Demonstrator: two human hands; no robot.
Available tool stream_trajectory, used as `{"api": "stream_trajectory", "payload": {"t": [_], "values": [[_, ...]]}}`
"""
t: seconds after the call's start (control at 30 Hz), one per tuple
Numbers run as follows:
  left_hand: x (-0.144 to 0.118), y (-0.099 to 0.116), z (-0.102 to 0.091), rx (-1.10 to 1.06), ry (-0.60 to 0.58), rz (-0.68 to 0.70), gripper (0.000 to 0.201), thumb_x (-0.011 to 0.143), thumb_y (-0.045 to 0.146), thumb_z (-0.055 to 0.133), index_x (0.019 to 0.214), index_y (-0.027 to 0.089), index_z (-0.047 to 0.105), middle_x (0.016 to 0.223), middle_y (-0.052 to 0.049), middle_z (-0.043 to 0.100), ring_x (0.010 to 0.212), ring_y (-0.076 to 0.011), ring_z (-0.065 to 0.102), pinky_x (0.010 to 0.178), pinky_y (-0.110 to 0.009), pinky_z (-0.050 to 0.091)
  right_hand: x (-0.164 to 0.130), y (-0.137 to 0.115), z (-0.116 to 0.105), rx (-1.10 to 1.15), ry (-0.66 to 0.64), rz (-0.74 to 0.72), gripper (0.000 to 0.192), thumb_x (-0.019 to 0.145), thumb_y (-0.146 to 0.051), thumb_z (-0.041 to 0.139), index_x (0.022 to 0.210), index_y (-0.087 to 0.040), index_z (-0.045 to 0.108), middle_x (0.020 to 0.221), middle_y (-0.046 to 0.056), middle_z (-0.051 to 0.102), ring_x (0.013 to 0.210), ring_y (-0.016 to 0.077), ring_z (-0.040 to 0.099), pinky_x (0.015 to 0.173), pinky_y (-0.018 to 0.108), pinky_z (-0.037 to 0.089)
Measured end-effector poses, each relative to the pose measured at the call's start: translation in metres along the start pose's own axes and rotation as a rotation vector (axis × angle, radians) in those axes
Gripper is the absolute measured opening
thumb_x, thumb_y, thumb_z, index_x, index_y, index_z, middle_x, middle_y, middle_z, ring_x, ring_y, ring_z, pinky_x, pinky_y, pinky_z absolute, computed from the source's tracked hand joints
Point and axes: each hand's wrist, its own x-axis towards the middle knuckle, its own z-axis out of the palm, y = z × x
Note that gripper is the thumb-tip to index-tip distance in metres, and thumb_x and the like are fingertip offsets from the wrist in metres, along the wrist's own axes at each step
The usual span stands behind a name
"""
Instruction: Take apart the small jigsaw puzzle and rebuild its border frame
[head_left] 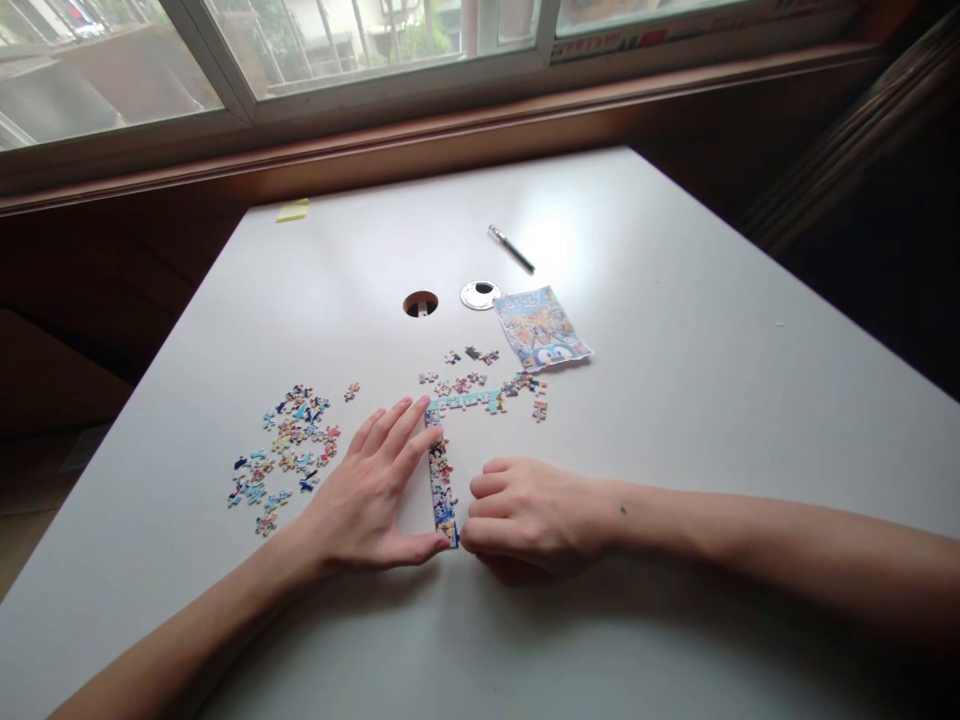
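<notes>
Already we have two puzzle strips (pixel 442 470) made on the counter (pixel 637 420), our left hand (pixel 367 490) spread on one, our right hand (pixel 532 510) curled, maybe pinching, we can't tell, and loose pieces (pixel 286 438) left and far aren't joined.

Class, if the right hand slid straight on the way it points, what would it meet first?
The right hand would probably meet the joined puzzle strip first, at its near end; whether they touch is unclear.
</notes>
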Motion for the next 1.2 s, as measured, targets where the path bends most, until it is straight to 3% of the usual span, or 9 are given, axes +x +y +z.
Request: {"api": "stream_trajectory", "payload": {"t": [0.63,1.0,1.07,1.2], "values": [[0.0,-0.003,0.004,0.028,-0.013,0.026,0.104,0.08,0.077,0.054,0.158,0.017,0.02,0.166,-0.013,0.011,0.152,-0.0383,0.013,0.125,-0.056,0.008,0.0,0.002,0.002,0.055,-0.063,0.032,0.01,0.09,-0.026,0.052,0.083,-0.02,0.054,0.069,0.0,0.06,0.064,0.0158,0.043,0.064,0.032,0.034],[0.0,-0.002,0.003,0.012,-0.018,0.019,0.105,0.079,0.075,0.056,0.158,0.016,0.018,0.165,-0.014,0.016,0.152,-0.0366,0.014,0.126,-0.054,0.005,-0.002,0.001,0.003,0.064,-0.022,0.023,0.013,0.092,-0.027,0.052,0.08,-0.021,0.049,0.067,-0.001,0.055,0.063,0.0149,0.041,0.064,0.03,0.034],[-0.001,-0.003,0.003,-0.001,-0.017,0.021,0.107,0.078,0.075,0.057,0.158,0.017,0.017,0.165,-0.014,0.015,0.152,-0.0371,0.014,0.126,-0.055,0.005,-0.001,0.002,-0.001,0.044,0.093,0.091,0.016,0.091,-0.026,0.052,0.076,-0.022,0.047,0.065,-0.001,0.052,0.062,0.0151,0.039,0.063,0.03,0.034],[-0.001,-0.003,0.003,-0.028,0.002,0.02,0.112,0.074,0.075,0.061,0.159,0.017,0.015,0.166,-0.014,0.012,0.152,-0.0391,0.014,0.126,-0.056,0.006,-0.001,0.009,-0.009,-0.139,0.311,0.445,0.007,0.086,-0.016,0.052,0.082,-0.02,0.048,0.082,0.007,0.061,0.079,0.0205,0.049,0.073,0.035,0.041]]}}
